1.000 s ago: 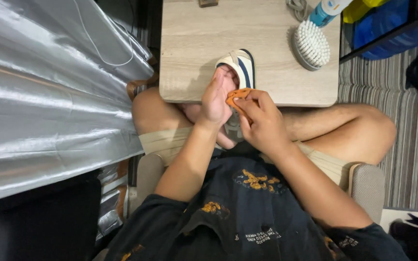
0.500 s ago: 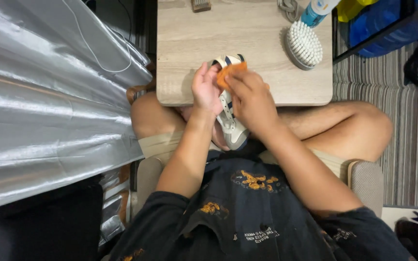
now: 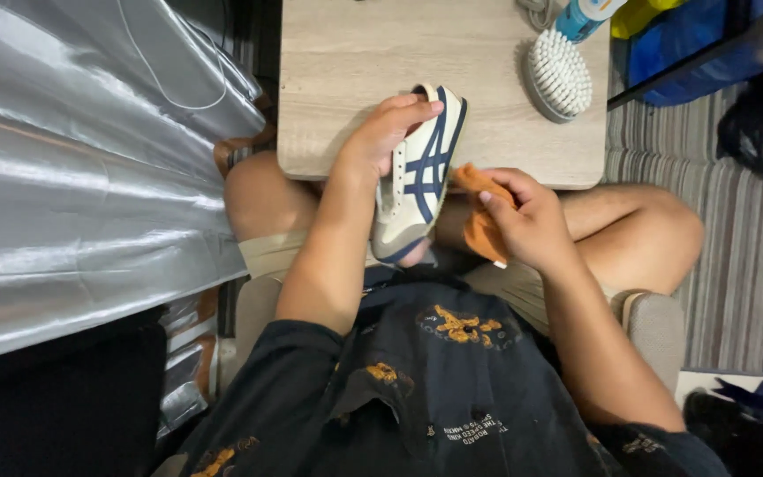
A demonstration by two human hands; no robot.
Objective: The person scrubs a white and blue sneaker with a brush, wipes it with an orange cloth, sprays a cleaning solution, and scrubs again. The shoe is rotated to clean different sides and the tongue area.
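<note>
Cream, navy-striped sneaker (image 3: 421, 172) on edge beside crumpled orange cloth (image 3: 479, 216)

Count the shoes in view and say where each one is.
1. The shoe, cream with dark blue stripes, is held in the left hand over the table edge. Its pair is not visible.

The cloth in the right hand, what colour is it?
Orange. The cloth shows best in the head view, bunched in the right hand.
</note>
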